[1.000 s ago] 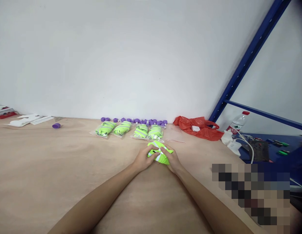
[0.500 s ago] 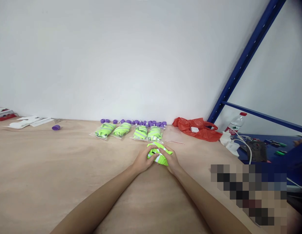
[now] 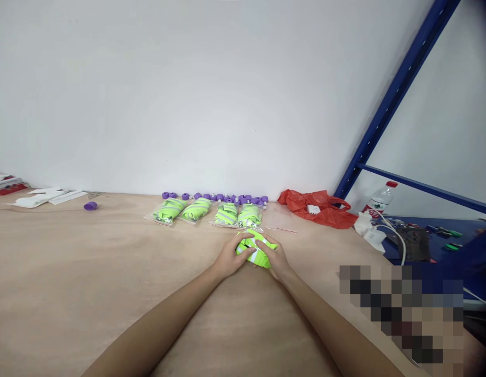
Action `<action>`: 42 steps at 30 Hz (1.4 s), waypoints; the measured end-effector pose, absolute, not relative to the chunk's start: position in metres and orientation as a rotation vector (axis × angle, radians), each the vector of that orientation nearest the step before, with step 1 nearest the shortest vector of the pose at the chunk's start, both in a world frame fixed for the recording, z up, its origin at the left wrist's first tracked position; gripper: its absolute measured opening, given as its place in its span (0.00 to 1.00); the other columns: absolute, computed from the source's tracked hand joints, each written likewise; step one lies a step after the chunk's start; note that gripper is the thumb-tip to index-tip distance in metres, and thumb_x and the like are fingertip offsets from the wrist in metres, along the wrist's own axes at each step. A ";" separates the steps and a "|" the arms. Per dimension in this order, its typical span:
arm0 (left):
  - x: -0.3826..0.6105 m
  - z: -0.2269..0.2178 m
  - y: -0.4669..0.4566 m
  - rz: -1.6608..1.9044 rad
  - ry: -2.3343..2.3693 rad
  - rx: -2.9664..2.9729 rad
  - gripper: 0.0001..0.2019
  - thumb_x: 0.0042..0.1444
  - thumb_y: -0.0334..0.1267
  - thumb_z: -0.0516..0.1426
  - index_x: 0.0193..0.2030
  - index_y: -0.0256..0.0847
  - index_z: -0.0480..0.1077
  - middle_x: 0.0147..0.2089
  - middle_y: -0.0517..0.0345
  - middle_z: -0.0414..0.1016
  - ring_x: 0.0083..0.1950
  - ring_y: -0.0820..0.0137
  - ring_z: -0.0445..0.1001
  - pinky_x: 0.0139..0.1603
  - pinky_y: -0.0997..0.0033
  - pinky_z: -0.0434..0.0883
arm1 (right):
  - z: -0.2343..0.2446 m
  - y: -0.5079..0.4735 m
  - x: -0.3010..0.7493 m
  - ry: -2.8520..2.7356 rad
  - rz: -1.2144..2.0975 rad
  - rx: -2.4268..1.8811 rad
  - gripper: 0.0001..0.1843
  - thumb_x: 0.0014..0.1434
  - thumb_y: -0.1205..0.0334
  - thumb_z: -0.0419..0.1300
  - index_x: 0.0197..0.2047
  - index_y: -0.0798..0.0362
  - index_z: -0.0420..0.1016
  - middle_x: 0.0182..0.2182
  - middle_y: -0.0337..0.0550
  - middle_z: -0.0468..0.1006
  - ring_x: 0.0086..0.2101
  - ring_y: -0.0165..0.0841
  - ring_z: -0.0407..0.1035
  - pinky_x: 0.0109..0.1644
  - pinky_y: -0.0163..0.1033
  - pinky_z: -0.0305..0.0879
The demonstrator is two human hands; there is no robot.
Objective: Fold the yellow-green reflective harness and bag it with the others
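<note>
Between my two hands is a folded bundle of neon-yellow reflective strap with pale silvery stripes, held just above the table or resting on it; I cannot tell which. My left hand grips its left side, thumb on top. On the right side, my right hand is closed on the same bundle, thumb across its front. Just beyond lie several clear bags packed with similar neon strap, among them one bag right behind my hands and another bag farther left. A flat clear bag lies to their right.
Several purple caps line the wall, and one purple cap sits apart at left. A red plastic bag lies right, near a bottle and the blue rack. White paper pieces lie far left. A pixelated area covers the lower right.
Both hands stay in nearly the same place on the neon strap bundle. The bundle has shifted very slightly between the fingers; everything else is unchanged.
</note>
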State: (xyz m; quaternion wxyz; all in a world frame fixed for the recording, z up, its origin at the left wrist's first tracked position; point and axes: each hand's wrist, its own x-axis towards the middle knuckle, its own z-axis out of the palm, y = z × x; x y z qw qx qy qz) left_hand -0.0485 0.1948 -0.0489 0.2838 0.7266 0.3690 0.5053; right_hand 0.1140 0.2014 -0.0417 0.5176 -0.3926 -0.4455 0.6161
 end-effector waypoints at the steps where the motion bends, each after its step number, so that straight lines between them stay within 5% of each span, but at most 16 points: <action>1: -0.048 -0.049 0.195 1.350 0.993 1.937 0.15 0.60 0.44 0.59 0.52 0.40 0.73 0.51 0.49 0.78 0.52 0.61 0.76 0.54 0.60 0.73 | -0.041 0.201 0.114 -1.082 1.476 -0.942 0.29 0.42 0.47 0.74 0.45 0.52 0.79 0.32 0.43 0.81 0.25 0.37 0.73 0.20 0.40 0.72; 6: -0.044 -0.055 0.194 1.258 0.946 1.700 0.15 0.62 0.49 0.57 0.42 0.38 0.72 0.36 0.54 0.77 0.28 0.69 0.77 0.27 0.70 0.75 | -0.040 0.201 0.113 -1.125 1.452 -0.875 0.25 0.44 0.45 0.73 0.42 0.51 0.80 0.31 0.41 0.80 0.26 0.35 0.73 0.25 0.38 0.71; 8: -0.043 -0.058 0.194 1.237 0.933 1.651 0.16 0.61 0.51 0.57 0.38 0.38 0.71 0.32 0.57 0.75 0.24 0.70 0.76 0.23 0.72 0.74 | -0.042 0.202 0.114 -1.132 1.434 -0.838 0.24 0.44 0.47 0.73 0.41 0.51 0.80 0.33 0.40 0.81 0.29 0.34 0.74 0.29 0.37 0.72; 13: -0.044 -0.060 0.194 1.247 0.937 1.674 0.16 0.61 0.51 0.57 0.36 0.38 0.69 0.32 0.57 0.74 0.26 0.71 0.76 0.24 0.74 0.74 | -0.046 0.203 0.113 -1.129 1.454 -0.886 0.25 0.45 0.45 0.72 0.42 0.51 0.79 0.31 0.41 0.80 0.26 0.35 0.73 0.26 0.39 0.70; 16: -0.048 -0.057 0.194 1.209 0.934 1.723 0.17 0.63 0.49 0.56 0.50 0.38 0.68 0.44 0.51 0.76 0.29 0.70 0.77 0.27 0.70 0.76 | -0.047 0.203 0.112 -1.108 1.426 -0.893 0.26 0.44 0.46 0.73 0.43 0.51 0.79 0.31 0.41 0.81 0.26 0.36 0.73 0.27 0.39 0.71; 19: -0.051 -0.053 0.194 1.273 0.970 1.846 0.27 0.62 0.46 0.58 0.65 0.41 0.59 0.58 0.44 0.72 0.47 0.62 0.78 0.47 0.61 0.77 | -0.048 0.204 0.113 -1.094 1.439 -0.894 0.27 0.43 0.47 0.73 0.45 0.51 0.78 0.31 0.42 0.81 0.26 0.37 0.74 0.25 0.39 0.71; 23: -0.053 -0.050 0.195 1.320 0.971 1.961 0.28 0.61 0.43 0.59 0.67 0.42 0.59 0.64 0.44 0.68 0.64 0.56 0.67 0.66 0.51 0.65 | -0.048 0.204 0.115 -1.105 1.486 -0.888 0.30 0.44 0.48 0.73 0.49 0.50 0.76 0.34 0.42 0.81 0.26 0.37 0.74 0.21 0.40 0.72; 27: -0.049 -0.052 0.195 1.264 0.960 1.795 0.23 0.61 0.48 0.59 0.60 0.41 0.67 0.57 0.46 0.73 0.43 0.63 0.80 0.43 0.60 0.79 | -0.048 0.204 0.115 -1.127 1.490 -0.876 0.28 0.45 0.47 0.72 0.47 0.50 0.76 0.31 0.40 0.80 0.24 0.36 0.73 0.21 0.40 0.71; 30: -0.047 -0.053 0.193 1.217 0.943 1.639 0.22 0.60 0.52 0.59 0.55 0.39 0.70 0.50 0.47 0.76 0.27 0.70 0.78 0.26 0.69 0.78 | -0.049 0.205 0.113 -1.142 1.490 -0.851 0.28 0.46 0.45 0.71 0.47 0.51 0.76 0.31 0.41 0.80 0.25 0.37 0.73 0.22 0.40 0.70; 38: -0.046 -0.055 0.195 1.200 0.972 1.551 0.21 0.58 0.55 0.59 0.45 0.37 0.73 0.44 0.49 0.79 0.24 0.69 0.78 0.22 0.70 0.76 | -0.044 0.204 0.117 -1.186 1.511 -0.819 0.28 0.45 0.47 0.73 0.47 0.50 0.75 0.35 0.41 0.81 0.31 0.36 0.75 0.29 0.38 0.72; 42: -0.050 -0.058 0.201 1.242 0.980 1.665 0.20 0.59 0.54 0.58 0.43 0.37 0.75 0.45 0.49 0.79 0.30 0.68 0.79 0.28 0.69 0.77 | -0.045 0.205 0.119 -1.210 1.541 -0.812 0.30 0.45 0.49 0.73 0.50 0.49 0.74 0.36 0.41 0.81 0.30 0.37 0.75 0.29 0.40 0.74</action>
